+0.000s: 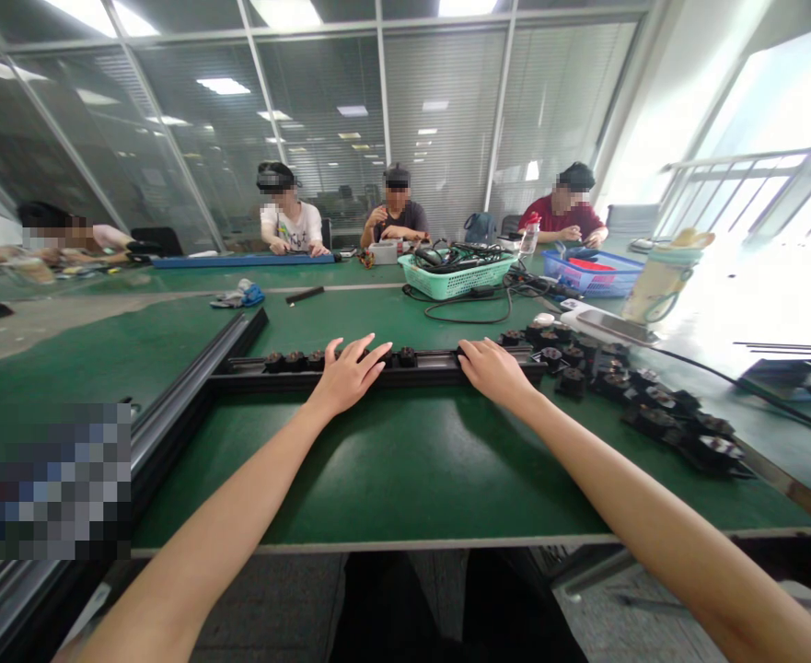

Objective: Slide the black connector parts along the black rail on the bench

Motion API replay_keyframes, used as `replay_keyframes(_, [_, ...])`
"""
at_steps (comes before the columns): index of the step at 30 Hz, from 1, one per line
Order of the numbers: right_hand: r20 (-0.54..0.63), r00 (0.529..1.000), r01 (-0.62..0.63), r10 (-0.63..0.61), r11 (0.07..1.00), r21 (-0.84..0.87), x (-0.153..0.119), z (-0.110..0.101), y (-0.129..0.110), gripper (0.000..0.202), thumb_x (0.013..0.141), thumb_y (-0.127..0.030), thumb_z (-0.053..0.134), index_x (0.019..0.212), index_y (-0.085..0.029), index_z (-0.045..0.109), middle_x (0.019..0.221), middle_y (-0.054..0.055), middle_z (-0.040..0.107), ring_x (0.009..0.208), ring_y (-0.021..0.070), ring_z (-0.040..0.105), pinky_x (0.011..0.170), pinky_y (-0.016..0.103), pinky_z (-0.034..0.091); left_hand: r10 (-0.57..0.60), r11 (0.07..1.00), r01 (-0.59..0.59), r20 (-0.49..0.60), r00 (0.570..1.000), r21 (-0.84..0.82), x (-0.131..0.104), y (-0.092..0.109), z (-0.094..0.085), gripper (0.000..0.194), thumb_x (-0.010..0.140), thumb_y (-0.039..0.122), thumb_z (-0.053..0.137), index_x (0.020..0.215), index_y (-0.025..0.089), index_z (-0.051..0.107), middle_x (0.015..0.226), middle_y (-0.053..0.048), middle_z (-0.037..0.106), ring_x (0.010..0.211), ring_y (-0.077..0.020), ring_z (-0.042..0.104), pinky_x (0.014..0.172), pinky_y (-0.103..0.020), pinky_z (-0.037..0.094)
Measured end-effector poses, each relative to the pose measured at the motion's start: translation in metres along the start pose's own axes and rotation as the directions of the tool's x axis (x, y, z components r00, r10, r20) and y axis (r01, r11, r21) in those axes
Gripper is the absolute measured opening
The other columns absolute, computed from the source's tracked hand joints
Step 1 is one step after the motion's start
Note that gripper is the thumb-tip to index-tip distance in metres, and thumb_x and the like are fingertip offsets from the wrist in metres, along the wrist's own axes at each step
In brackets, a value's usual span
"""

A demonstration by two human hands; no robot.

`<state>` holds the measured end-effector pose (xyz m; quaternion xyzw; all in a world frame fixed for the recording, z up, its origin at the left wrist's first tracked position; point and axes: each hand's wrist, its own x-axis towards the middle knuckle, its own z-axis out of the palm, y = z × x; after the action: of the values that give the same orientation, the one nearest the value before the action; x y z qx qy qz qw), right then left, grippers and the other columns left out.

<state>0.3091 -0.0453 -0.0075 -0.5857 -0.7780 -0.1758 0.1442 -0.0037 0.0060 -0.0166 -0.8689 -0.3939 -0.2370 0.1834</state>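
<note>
One black rail (pixel 419 366) lies across green table (pixel 391 470) | left hand (pixel 347 373) flat on rail, fingers spread | right hand (pixel 492 368) on rail, fingers curled over it | three people sit beyond the rail.

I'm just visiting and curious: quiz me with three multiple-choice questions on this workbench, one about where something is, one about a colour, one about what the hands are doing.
1. Where does the black rail lie?
A. across the green table, under both hands
B. inside the basket
C. on the floor

2. What colour is the basket holding the cables?
A. red
B. light green
C. black

3. How is the left hand set?
A. clenched in a fist in the air
B. holding a bottle
C. open, fingers spread, resting on the rail

Answers:
1. A, the rail runs across the table with the left hand and right hand on it.
2. B, its mesh walls are light green.
3. C, the palm lies flat on the rail with fingers apart.
</note>
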Motion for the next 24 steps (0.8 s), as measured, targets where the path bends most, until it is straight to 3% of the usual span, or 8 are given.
replay_keyframes(24, [-0.001, 1.0, -0.009, 0.009, 0.999, -0.032, -0.0021, -0.0038, 0.0022, 0.04, 0.107, -0.025, 0.032, 0.129, -0.011, 0.062, 0.118, 0.016, 0.073, 0.111, 0.0264, 0.066, 0.117, 0.04, 0.032, -0.031, 1.0, 0.031, -0.007, 1.0, -0.005, -0.0006, 0.0014, -0.0021, 0.048, 0.11, 0.041, 0.029, 0.151, 0.034, 0.053, 0.156, -0.015, 0.051, 0.14, -0.0268, 0.051, 0.12, -0.058, 0.019])
